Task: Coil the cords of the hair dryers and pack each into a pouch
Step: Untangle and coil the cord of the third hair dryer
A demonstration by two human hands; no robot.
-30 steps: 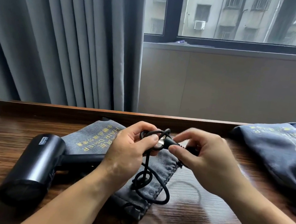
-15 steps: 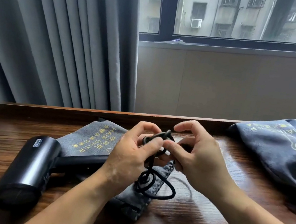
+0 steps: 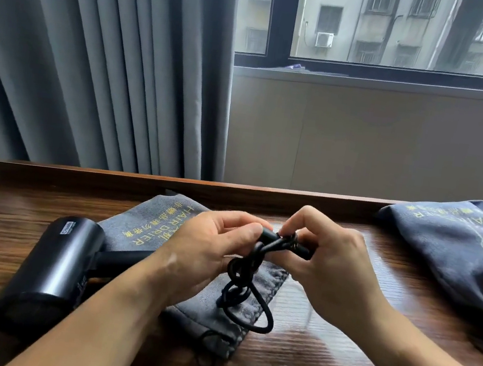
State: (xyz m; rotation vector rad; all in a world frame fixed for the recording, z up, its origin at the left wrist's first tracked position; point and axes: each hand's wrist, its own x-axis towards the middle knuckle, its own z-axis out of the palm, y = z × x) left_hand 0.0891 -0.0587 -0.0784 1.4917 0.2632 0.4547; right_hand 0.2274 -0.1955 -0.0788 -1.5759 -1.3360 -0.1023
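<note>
A: Where was the cord [image 3: 241, 278]?
B: Held up between your hands, over the pouch [image 3: 149, 223]. Your left hand [image 3: 206, 252] gripped the bundle. Your right hand [image 3: 330, 271] pinched the wrap at what looked like the plug [image 3: 270, 236].
A: Its axis?
B: The plug lay left to right and the loops hung down. The dryer [image 3: 47, 271] lay to your left, nearer that hand.

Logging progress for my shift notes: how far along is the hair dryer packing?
Likely done: the pouch at right bulges, contents hidden. In hand: left hand and right hand grip the black cord, its lower loops hanging loose. Left: finish the coil, then put the hair dryer into the flat grey pouch under it.
</note>
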